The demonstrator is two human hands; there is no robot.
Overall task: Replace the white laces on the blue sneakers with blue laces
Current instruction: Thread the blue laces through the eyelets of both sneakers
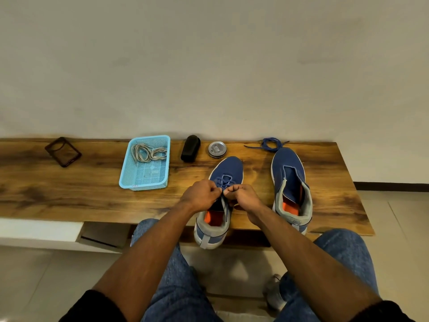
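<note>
Two blue sneakers stand on a wooden bench. The left sneaker (228,168) has a blue lace (224,180) threaded through its front eyelets. My left hand (201,194) and my right hand (243,196) meet over its tongue, and each pinches the blue lace with curled fingers. Its heel hangs over the bench's front edge. The right sneaker (290,182) has no lace in it. A second blue lace (271,144) lies coiled just beyond its toe. The white laces (148,152) lie bundled in a light blue basket (144,182).
A black brush-like object (190,148) and a round metal tin (217,149) sit at the back of the bench (69,196), near the wall. A dark phone case (62,151) lies at the far left. My knees in jeans are below the bench edge.
</note>
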